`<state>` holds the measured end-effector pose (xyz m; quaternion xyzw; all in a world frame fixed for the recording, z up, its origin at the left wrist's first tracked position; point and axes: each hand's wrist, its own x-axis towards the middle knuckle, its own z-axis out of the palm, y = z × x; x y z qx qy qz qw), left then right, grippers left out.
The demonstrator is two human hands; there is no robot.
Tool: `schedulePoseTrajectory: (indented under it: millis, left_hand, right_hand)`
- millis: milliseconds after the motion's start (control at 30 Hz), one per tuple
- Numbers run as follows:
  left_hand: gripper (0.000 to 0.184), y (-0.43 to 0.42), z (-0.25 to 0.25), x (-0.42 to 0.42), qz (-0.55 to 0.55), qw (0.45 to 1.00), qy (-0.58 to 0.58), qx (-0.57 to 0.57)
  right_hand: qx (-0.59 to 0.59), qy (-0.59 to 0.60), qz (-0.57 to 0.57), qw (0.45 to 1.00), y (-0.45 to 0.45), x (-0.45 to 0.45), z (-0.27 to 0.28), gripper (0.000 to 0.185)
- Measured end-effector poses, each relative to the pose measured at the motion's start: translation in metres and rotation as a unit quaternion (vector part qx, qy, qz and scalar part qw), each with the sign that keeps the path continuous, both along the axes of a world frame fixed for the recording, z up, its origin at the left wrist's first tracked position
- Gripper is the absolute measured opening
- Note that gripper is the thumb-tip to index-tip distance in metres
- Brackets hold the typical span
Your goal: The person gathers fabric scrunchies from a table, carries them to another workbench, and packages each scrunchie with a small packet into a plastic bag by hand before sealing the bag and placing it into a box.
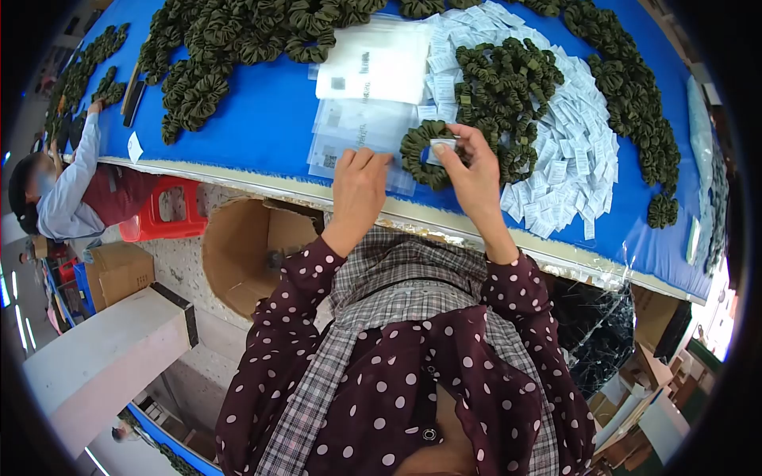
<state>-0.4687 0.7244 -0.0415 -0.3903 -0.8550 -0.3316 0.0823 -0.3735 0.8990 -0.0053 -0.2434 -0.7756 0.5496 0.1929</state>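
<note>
Polka-dotted blouse (379, 387) sits below fingers (476, 143) pinching 1 ruffled scrunchie (413, 152).

At left, a co-worker (65, 202) is beside a red stool (148, 226), a carton (123, 271) nearer. Right of the stool is an open cardboard box (226, 258); black plastic (597, 329) shows farther right.

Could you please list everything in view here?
Table: one, blue, across top
Loose scrunchies: many, dark green, piled on table
Loose labels: many, whitish, heaped right
Plastic bags: several, translucent, table middle
Held scrunchie: one, dark green, centre
Held label: one, white, against that scrunchie
Stool: one, red, left
Cardboard boxes: at least two, brown, left
Co-worker: one, blue and maroon, far left
Dotted sleeves: two, maroon and white, below
Left hand: one, bare, over plastic bags
Right hand: one, bare, pinching held scrunchie
</note>
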Motion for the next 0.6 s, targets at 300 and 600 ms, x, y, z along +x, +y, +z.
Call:
schedulePoseTrajectory:
  millis: [300, 600]
  left_hand:
    - [0.011, 0.018, -0.010, -0.004, 0.096, 0.993, -0.054, 0.037]
    - [0.007, 0.014, 0.001, 0.007, 0.093, 0.961, -0.136, 0.222]
  right_hand:
    - [0.186, -0.037, -0.037, 0.981, -0.016, -0.012, -0.012, 0.035]
    - [0.227, 0.034, 0.120, 0.966, -0.008, -0.008, -0.013, 0.039]
